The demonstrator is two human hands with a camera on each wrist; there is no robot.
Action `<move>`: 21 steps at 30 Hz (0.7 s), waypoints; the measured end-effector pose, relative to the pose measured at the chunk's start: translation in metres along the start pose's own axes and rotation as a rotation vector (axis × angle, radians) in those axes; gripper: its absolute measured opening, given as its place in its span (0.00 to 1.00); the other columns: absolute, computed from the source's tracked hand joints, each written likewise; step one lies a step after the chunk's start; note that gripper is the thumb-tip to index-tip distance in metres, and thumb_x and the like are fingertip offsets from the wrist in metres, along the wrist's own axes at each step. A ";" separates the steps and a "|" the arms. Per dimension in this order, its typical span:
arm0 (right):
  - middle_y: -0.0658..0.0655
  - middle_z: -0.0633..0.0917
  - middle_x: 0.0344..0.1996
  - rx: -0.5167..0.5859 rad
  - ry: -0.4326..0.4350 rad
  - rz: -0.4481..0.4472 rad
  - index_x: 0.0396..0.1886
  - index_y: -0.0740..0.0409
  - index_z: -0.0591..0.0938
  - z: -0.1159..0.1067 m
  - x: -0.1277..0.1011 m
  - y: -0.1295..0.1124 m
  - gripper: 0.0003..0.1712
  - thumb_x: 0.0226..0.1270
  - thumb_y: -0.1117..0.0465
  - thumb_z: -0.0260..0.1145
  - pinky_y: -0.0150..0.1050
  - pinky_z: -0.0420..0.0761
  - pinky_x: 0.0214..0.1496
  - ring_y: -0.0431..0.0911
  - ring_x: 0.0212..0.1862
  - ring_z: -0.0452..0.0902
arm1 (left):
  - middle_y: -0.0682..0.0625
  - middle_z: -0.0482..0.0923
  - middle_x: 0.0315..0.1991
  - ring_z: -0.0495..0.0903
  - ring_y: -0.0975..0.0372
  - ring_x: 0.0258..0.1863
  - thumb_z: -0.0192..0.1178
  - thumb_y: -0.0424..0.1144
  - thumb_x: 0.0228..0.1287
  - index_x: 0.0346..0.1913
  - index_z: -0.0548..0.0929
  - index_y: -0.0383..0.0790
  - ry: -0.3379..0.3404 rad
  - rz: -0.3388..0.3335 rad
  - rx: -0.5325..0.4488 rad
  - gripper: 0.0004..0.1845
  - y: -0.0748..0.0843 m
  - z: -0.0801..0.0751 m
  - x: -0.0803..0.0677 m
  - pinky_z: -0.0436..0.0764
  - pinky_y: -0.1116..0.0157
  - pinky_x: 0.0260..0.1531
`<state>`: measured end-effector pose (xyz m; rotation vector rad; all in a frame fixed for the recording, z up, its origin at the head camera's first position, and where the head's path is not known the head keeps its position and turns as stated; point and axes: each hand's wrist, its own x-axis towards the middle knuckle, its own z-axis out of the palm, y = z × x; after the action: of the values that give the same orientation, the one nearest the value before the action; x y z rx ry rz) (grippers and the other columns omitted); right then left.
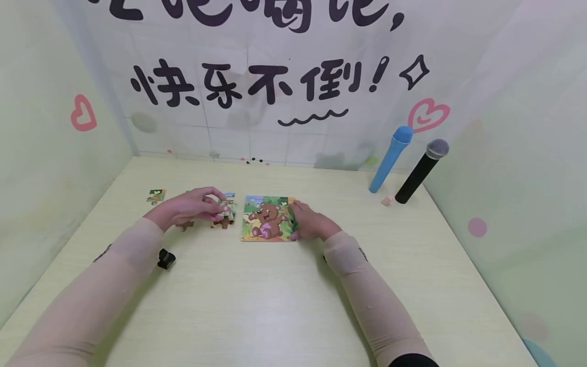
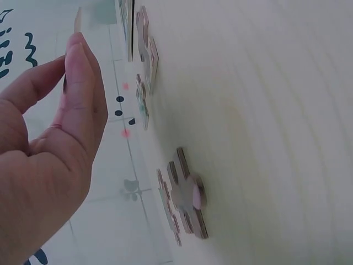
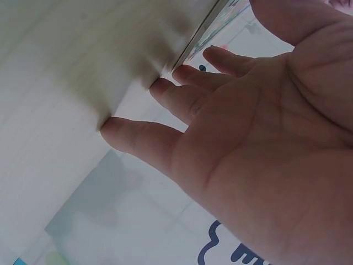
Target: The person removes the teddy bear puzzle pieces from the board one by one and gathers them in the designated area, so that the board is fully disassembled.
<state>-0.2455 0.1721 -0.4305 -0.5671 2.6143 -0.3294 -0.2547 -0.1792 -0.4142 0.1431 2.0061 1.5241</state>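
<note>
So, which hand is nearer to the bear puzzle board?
Right. The right hand rests on the right edge of the bear puzzle board. The left hand is off to its left, pinching a puzzle piece above the loose pieces.

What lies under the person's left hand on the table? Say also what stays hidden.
Under the left hand, loose puzzle pieces lie on the table; its fingertips pinch one piece. Whether more pieces lie beneath the palm cannot be seen.
</note>
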 end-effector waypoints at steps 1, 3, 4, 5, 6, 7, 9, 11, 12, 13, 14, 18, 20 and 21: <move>0.63 0.44 0.81 0.000 0.001 0.001 0.82 0.61 0.49 0.000 0.000 0.000 0.55 0.67 0.53 0.72 0.53 0.56 0.78 0.56 0.81 0.40 | 0.38 0.80 0.49 0.85 0.54 0.45 0.60 0.33 0.74 0.66 0.65 0.32 0.000 0.005 0.000 0.24 -0.001 -0.003 -0.002 0.83 0.58 0.52; 0.63 0.44 0.82 0.004 0.005 0.007 0.82 0.61 0.49 -0.001 -0.001 -0.001 0.54 0.68 0.53 0.71 0.53 0.56 0.78 0.56 0.81 0.40 | 0.37 0.80 0.50 0.85 0.54 0.45 0.60 0.33 0.74 0.66 0.65 0.31 -0.004 0.022 0.003 0.24 -0.003 -0.008 -0.005 0.83 0.58 0.52; 0.62 0.44 0.82 0.008 0.008 0.011 0.82 0.61 0.49 -0.001 -0.002 -0.001 0.54 0.68 0.53 0.71 0.53 0.56 0.78 0.56 0.81 0.40 | 0.36 0.79 0.50 0.84 0.54 0.45 0.60 0.33 0.74 0.66 0.64 0.31 -0.004 0.026 0.001 0.24 -0.004 -0.010 -0.007 0.84 0.58 0.52; 0.62 0.44 0.82 0.012 0.008 0.014 0.82 0.61 0.49 -0.001 -0.002 -0.002 0.54 0.68 0.54 0.71 0.54 0.56 0.78 0.56 0.81 0.40 | 0.36 0.79 0.50 0.84 0.54 0.45 0.60 0.33 0.74 0.65 0.64 0.31 -0.005 0.033 0.000 0.24 -0.004 -0.013 -0.009 0.84 0.59 0.51; 0.62 0.44 0.82 0.016 0.009 0.016 0.82 0.60 0.49 -0.001 -0.002 -0.002 0.54 0.68 0.54 0.71 0.54 0.56 0.78 0.56 0.81 0.40 | 0.36 0.79 0.51 0.84 0.55 0.44 0.60 0.33 0.74 0.65 0.64 0.31 -0.002 0.036 -0.002 0.23 -0.005 -0.015 -0.011 0.84 0.60 0.51; 0.62 0.44 0.82 0.018 0.007 0.017 0.82 0.60 0.49 -0.002 -0.003 -0.002 0.54 0.68 0.54 0.71 0.54 0.56 0.78 0.56 0.81 0.39 | 0.35 0.79 0.51 0.84 0.55 0.44 0.60 0.33 0.74 0.65 0.64 0.31 -0.002 0.039 0.004 0.24 -0.007 -0.017 -0.012 0.84 0.60 0.51; 0.62 0.44 0.82 0.020 0.003 0.016 0.82 0.60 0.49 -0.002 -0.003 -0.002 0.54 0.68 0.54 0.71 0.54 0.55 0.78 0.56 0.81 0.39 | 0.35 0.79 0.52 0.84 0.55 0.44 0.60 0.33 0.74 0.64 0.64 0.31 0.006 0.037 0.006 0.23 -0.009 -0.021 -0.016 0.84 0.60 0.50; 0.62 0.43 0.82 0.019 -0.001 0.012 0.82 0.61 0.49 -0.001 -0.002 -0.002 0.54 0.68 0.54 0.71 0.53 0.55 0.78 0.56 0.81 0.39 | 0.35 0.78 0.53 0.83 0.56 0.44 0.60 0.34 0.74 0.64 0.64 0.32 0.017 0.031 0.004 0.23 -0.011 -0.024 -0.020 0.84 0.60 0.50; 0.62 0.44 0.82 0.018 -0.001 0.012 0.82 0.61 0.49 -0.001 -0.002 -0.002 0.54 0.68 0.54 0.71 0.54 0.55 0.78 0.55 0.81 0.39 | 0.35 0.78 0.53 0.84 0.56 0.44 0.60 0.34 0.74 0.64 0.64 0.31 0.020 0.031 0.003 0.23 -0.012 -0.026 -0.021 0.84 0.60 0.50; 0.62 0.44 0.82 0.017 -0.002 0.010 0.82 0.61 0.49 -0.001 -0.002 -0.002 0.54 0.68 0.54 0.71 0.54 0.55 0.78 0.55 0.81 0.39 | 0.34 0.77 0.54 0.84 0.56 0.44 0.60 0.35 0.74 0.65 0.64 0.31 0.023 0.031 0.004 0.24 -0.013 -0.028 -0.023 0.84 0.61 0.50; 0.62 0.44 0.82 0.019 -0.001 0.009 0.82 0.61 0.49 -0.001 -0.002 -0.002 0.53 0.68 0.54 0.71 0.54 0.56 0.78 0.55 0.81 0.39 | 0.35 0.77 0.54 0.84 0.56 0.44 0.61 0.35 0.74 0.66 0.64 0.31 0.033 0.027 0.000 0.25 -0.014 -0.030 -0.025 0.84 0.61 0.49; 0.62 0.44 0.82 0.023 0.002 0.005 0.82 0.60 0.49 0.000 -0.002 -0.001 0.53 0.68 0.55 0.70 0.55 0.56 0.77 0.55 0.81 0.39 | 0.35 0.77 0.55 0.84 0.56 0.45 0.62 0.36 0.73 0.68 0.61 0.29 0.051 0.025 -0.016 0.29 -0.019 -0.037 -0.030 0.85 0.62 0.47; 0.62 0.44 0.82 0.022 0.002 0.003 0.82 0.61 0.49 0.001 -0.001 -0.001 0.53 0.68 0.55 0.71 0.55 0.56 0.77 0.55 0.81 0.39 | 0.35 0.77 0.55 0.85 0.55 0.45 0.62 0.35 0.73 0.69 0.60 0.29 0.059 0.023 -0.026 0.30 -0.021 -0.041 -0.032 0.85 0.61 0.47; 0.63 0.44 0.82 0.019 0.002 0.003 0.82 0.61 0.49 0.001 -0.001 -0.001 0.53 0.68 0.55 0.71 0.55 0.56 0.77 0.56 0.81 0.39 | 0.35 0.78 0.54 0.85 0.55 0.45 0.61 0.35 0.74 0.69 0.60 0.28 0.060 0.023 -0.029 0.30 -0.022 -0.042 -0.034 0.85 0.61 0.48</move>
<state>-0.2440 0.1718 -0.4305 -0.5564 2.6109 -0.3539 -0.2435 -0.2369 -0.4143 0.1101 2.0340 1.5887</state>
